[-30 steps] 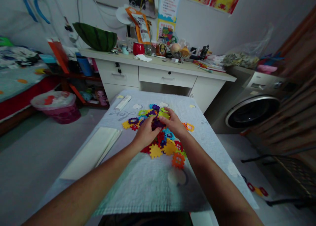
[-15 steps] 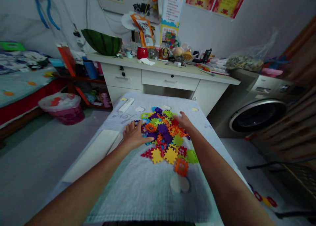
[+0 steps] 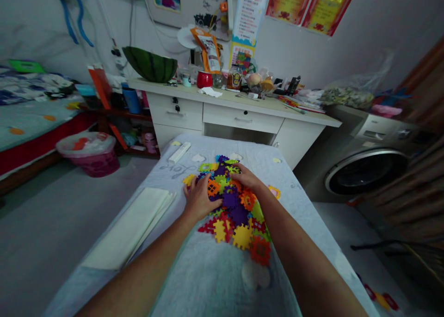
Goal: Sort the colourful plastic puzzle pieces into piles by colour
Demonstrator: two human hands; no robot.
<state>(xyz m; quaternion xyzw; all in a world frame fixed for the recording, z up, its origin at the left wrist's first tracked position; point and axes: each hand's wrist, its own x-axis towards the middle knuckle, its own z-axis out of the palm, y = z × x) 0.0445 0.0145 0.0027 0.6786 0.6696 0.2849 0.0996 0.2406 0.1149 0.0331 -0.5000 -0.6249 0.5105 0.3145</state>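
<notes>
A heap of flat, toothed plastic puzzle tiles (image 3: 233, 206) in purple, orange, yellow, green and red lies on a pale blue towel (image 3: 208, 271) over a small table. My left hand (image 3: 199, 199) rests on the heap's left side, fingers spread flat over the tiles. My right hand (image 3: 247, 178) lies on the heap's far right side, fingers stretched toward the green tiles. Neither hand grips a tile. A lone yellow tile (image 3: 274, 191) sits just right of my right wrist.
A folded white sheet (image 3: 133, 227) lies along the table's left edge, a white bar (image 3: 179, 152) at the far left corner. Beyond stand a cluttered white desk (image 3: 239, 116) with a half watermelon (image 3: 150, 64), a washing machine (image 3: 367, 169) right, a pink bin (image 3: 88, 151) left.
Both hands went from pinching tiles together to spreading apart, then closed in flat on the heap. The tiles are bunched more tightly than half a second ago.
</notes>
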